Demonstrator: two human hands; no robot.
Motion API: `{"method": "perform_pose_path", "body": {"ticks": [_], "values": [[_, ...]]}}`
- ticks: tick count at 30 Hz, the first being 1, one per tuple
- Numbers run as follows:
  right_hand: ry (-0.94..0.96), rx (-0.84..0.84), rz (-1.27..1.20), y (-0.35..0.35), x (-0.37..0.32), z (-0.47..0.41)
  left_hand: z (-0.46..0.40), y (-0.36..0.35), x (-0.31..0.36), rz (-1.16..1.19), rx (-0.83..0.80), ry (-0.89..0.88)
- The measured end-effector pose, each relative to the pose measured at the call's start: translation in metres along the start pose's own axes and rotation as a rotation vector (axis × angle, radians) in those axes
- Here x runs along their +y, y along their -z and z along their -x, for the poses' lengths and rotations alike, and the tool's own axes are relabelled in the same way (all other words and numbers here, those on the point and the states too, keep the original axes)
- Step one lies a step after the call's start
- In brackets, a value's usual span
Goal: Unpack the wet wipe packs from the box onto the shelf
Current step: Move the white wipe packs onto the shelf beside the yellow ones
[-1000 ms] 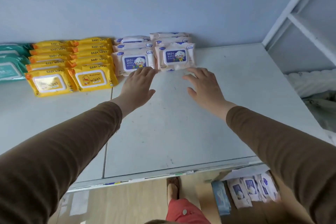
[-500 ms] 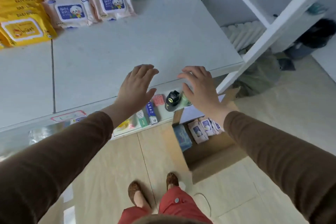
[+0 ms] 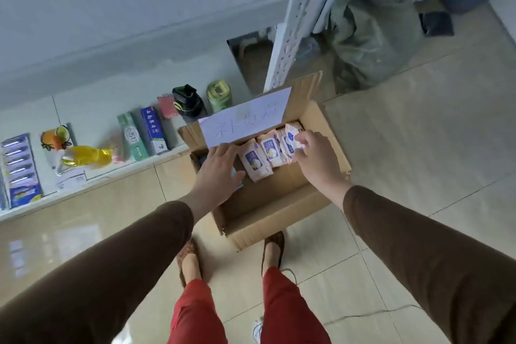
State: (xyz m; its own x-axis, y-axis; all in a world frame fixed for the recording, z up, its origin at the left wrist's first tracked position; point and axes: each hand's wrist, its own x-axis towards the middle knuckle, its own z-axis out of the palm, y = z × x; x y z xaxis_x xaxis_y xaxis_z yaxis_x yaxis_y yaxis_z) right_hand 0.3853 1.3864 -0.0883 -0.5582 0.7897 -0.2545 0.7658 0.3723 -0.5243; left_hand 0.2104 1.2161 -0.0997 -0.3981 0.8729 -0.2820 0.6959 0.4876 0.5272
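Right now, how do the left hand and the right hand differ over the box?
The left hand lies flat with straight fingers beside the packs; the right hand curls its fingers on the rightmost wet wipe pack. Both reach into the cardboard box.

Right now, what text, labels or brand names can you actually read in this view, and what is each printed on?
"小苏打": green toothpaste carton on the low shelf.
"云南草本": blue toothpaste carton, partly blurred, my best reading.
Handwritten characters on the white paper sheet stuck to the cardboard box: too faint to read.
Blue labels on the wet wipe packs in the box: too small to read.
Blue blister pack: print blurred.
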Motion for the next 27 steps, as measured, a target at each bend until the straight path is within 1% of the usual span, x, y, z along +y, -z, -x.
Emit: {"method": "perform_pose_path", "body": {"ticks": [3,6,9,13,15,17,18,19,20,23,25,27], "values": [[-0.093,-0.132,-0.031,-0.030,0.054,-0.027,-0.029,-0.066,-0.004,0.065,-0.073,0.170],[-0.228,-0.212,-0.115,-0.070,0.097,-0.054,-0.055,-0.119,-0.017,0.122,-0.115,0.330],[-0.310,-0.283,-0.167,-0.111,0.133,-0.076,-0.085,-0.166,-0.031,0.211,-0.152,0.475],[-0.376,-0.337,-0.209,-0.165,0.168,-0.105,-0.124,-0.223,-0.057,0.370,-0.123,0.690],[-0.388,-0.353,-0.198,-0.191,0.179,-0.122,-0.141,-0.247,-0.071,0.431,-0.102,0.757],[-0.389,-0.367,-0.184,-0.215,0.188,-0.139,-0.158,-0.266,-0.087,0.420,-0.098,0.775],[-0.388,-0.376,-0.172,-0.226,0.192,-0.148,-0.166,-0.273,-0.095,0.355,-0.102,0.735],[-0.393,-0.384,-0.158,-0.236,0.195,-0.155,-0.174,-0.278,-0.103,0.239,-0.113,0.656],[-0.400,-0.388,-0.137,-0.246,0.196,-0.161,-0.182,-0.282,-0.110,0.090,-0.124,0.540],[-0.412,-0.356,-0.030,-0.274,0.199,-0.174,-0.203,-0.294,-0.129,-0.355,-0.165,0.107],[-0.423,-0.303,0.035,-0.286,0.198,-0.176,-0.218,-0.301,-0.138,-0.552,-0.232,-0.102],[-0.423,-0.236,0.075,-0.297,0.196,-0.174,-0.229,-0.305,-0.144,-0.677,-0.249,-0.241]]}}
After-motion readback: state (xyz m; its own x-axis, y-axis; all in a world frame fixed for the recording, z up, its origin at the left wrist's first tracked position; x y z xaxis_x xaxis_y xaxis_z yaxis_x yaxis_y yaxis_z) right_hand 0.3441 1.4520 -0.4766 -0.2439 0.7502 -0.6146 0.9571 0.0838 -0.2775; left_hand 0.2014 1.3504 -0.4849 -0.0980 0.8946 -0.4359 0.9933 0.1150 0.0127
